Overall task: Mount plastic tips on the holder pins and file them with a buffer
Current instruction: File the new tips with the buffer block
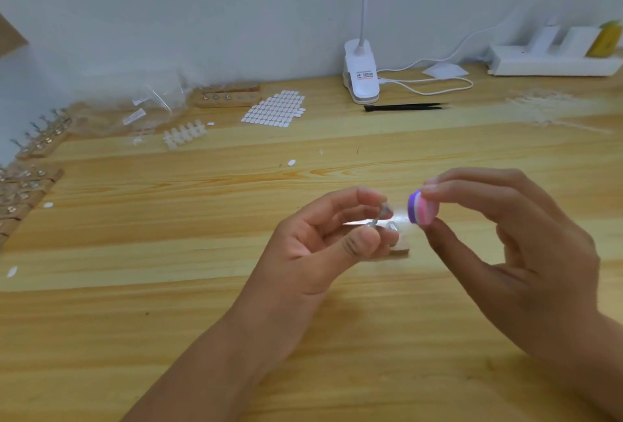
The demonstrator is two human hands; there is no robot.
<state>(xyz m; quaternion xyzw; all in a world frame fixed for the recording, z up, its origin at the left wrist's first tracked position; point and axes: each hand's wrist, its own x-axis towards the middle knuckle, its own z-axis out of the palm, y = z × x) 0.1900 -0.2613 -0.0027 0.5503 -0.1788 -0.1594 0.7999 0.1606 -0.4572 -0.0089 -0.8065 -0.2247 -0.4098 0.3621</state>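
My left hand (323,243) pinches a thin metal holder pin (377,219) between thumb and fingers; a small clear plastic tip (387,209) sits at its upper end. My right hand (512,253) holds a small purple, white and pink buffer block (422,211) between thumb and fingertips, just right of the tip and slightly apart from it. Under my left fingers a small wooden holder block (401,249) lies on the wooden table (202,286), mostly hidden.
At the back stand a clip lamp (361,74) with its cable, black tweezers (404,107), a sheet of white stickers (273,108), a strip of clear tips (184,134), plastic bags (145,108) and wooden holder blocks (229,95). More holder blocks (30,165) line the left edge.
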